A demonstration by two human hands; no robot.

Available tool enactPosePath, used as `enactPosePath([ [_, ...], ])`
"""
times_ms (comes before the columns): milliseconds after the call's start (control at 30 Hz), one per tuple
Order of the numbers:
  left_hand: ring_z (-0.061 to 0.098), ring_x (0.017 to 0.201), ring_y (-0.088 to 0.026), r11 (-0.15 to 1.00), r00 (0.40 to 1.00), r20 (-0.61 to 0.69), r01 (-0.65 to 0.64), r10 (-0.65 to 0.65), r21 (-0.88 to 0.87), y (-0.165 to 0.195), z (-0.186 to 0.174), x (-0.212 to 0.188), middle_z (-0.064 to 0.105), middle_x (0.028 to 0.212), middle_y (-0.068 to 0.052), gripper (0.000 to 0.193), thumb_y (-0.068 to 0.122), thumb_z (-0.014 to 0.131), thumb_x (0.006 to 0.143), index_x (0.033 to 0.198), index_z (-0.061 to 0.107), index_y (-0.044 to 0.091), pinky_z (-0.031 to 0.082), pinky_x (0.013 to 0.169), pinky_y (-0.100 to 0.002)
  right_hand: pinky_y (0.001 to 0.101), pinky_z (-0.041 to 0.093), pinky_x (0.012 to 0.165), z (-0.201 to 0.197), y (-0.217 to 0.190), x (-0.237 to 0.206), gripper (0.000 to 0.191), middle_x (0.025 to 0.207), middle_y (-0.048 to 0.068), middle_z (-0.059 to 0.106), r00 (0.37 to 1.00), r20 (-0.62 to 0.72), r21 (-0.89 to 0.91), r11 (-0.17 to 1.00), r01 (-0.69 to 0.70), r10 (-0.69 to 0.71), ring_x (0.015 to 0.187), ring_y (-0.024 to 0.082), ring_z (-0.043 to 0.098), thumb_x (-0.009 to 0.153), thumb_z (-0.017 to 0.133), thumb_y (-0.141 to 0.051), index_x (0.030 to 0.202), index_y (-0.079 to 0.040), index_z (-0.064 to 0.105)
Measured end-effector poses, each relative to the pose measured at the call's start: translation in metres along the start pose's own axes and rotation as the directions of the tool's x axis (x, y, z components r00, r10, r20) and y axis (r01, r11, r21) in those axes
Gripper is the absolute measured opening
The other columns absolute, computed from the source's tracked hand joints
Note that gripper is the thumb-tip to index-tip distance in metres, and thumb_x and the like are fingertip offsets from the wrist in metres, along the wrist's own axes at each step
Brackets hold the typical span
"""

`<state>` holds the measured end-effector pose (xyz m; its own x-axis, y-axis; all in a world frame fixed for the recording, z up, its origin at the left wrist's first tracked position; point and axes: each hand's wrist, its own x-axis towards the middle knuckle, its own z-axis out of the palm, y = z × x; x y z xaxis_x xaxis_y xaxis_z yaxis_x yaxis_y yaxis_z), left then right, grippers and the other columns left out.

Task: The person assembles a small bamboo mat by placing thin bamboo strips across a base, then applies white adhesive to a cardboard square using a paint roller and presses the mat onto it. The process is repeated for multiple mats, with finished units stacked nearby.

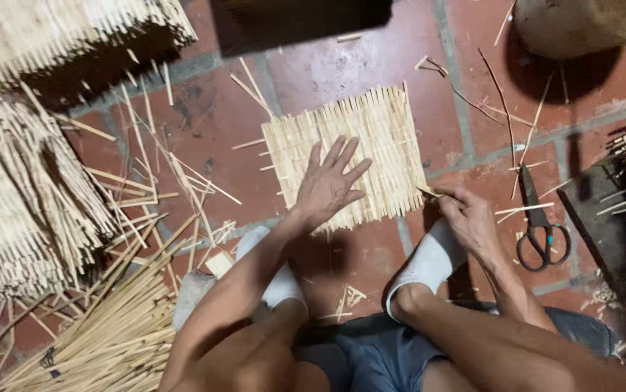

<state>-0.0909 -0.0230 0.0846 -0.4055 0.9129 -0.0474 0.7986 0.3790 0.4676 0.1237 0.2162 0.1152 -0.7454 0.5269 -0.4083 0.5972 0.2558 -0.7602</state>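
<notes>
Woven mat (356, 156) is being pinned flat on the floor under the spread left hand (327, 185); a thin stick (429, 192) is being pinched by the right hand (469, 218) at the mat's edge. Risk: the stick being snapped or mis-threaded if the mat is being let shift.

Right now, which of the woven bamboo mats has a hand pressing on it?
The single small mat lying flat on the red tiles, under the left hand. The other mats sit untouched in stacks at the left.
</notes>
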Motion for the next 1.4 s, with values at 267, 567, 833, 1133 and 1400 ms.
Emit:
enactPosePath([
  [267,0.044,0.138,-0.034,0.979,0.944,0.305,0.168,-0.128,-0.111,0.006,-0.019,0.025,0.05,0.145,-0.019,0.034,0.032,0.049,0.107,0.135,0.065,0.02,0.037,0.11,-0.056,0.048,0.055,0.08,0.008,-0.011,-0.023,0.02,0.086,0.017,0.073,0.983,0.003,-0.732,0.669,0.129,-0.186,0.083,0.036,0.071,0.102,0.067,-0.024,0.107,-0.006,0.074],
  [567,0.036,0.147,-0.035,0.995,0.995,-0.051,-0.087,0.085,-0.037,-0.024,-0.014,-0.015,0.045,0.155,-0.016,0.051,0.019,0.067,0.082,0.133,0.068,0.017,0.027,0.12,-0.059,0.0471,0.054,0.064,0.04,-0.021,-0.048,0.026,0.089,0.018,0.072,0.918,0.34,-0.328,0.888,0.321,-0.206,0.072,0.035,0.07,0.086,0.073,-0.025,0.102,-0.004,0.078],
  [833,0.034,0.149,-0.031,0.998,0.996,0.077,-0.032,0.036,-0.049,-0.038,-0.012,-0.028,0.039,0.161,-0.012,0.056,0.021,0.074,0.08,0.135,0.066,0.019,0.025,0.121,-0.057,0.0528,0.054,0.067,0.071,-0.023,-0.059,0.021,0.079,0.021,0.071,0.812,0.549,-0.399,0.791,0.464,-0.199,0.072,0.041,0.068,0.092,0.066,-0.022,0.09,-0.003,0.076],
  [1133,0.032,0.151,-0.028,0.999,0.998,0.039,-0.039,0.039,0.001,-0.041,-0.01,-0.031,0.038,0.163,-0.009,0.056,0.019,0.074,0.081,0.137,0.066,0.02,0.025,0.123,-0.056,0.0499,0.054,0.06,0.079,-0.017,-0.047,0.022,0.068,0.024,0.066,0.899,0.421,-0.473,0.816,0.332,-0.122,0.063,0.04,0.068,0.091,0.069,-0.024,0.094,-0.002,0.075],
  [1400,0.03,0.153,-0.028,0.996,0.996,0.066,-0.062,0.058,0.058,-0.043,-0.013,-0.031,0.037,0.165,-0.01,0.055,0.022,0.067,0.087,0.142,0.062,0.02,0.023,0.123,-0.056,0.0474,0.053,0.063,0.083,-0.034,-0.041,0.024,0.076,0.019,0.07,0.907,0.418,-0.421,0.895,0.147,0.048,0.068,0.036,0.07,0.095,0.065,-0.023,0.098,0.0,0.073],
])
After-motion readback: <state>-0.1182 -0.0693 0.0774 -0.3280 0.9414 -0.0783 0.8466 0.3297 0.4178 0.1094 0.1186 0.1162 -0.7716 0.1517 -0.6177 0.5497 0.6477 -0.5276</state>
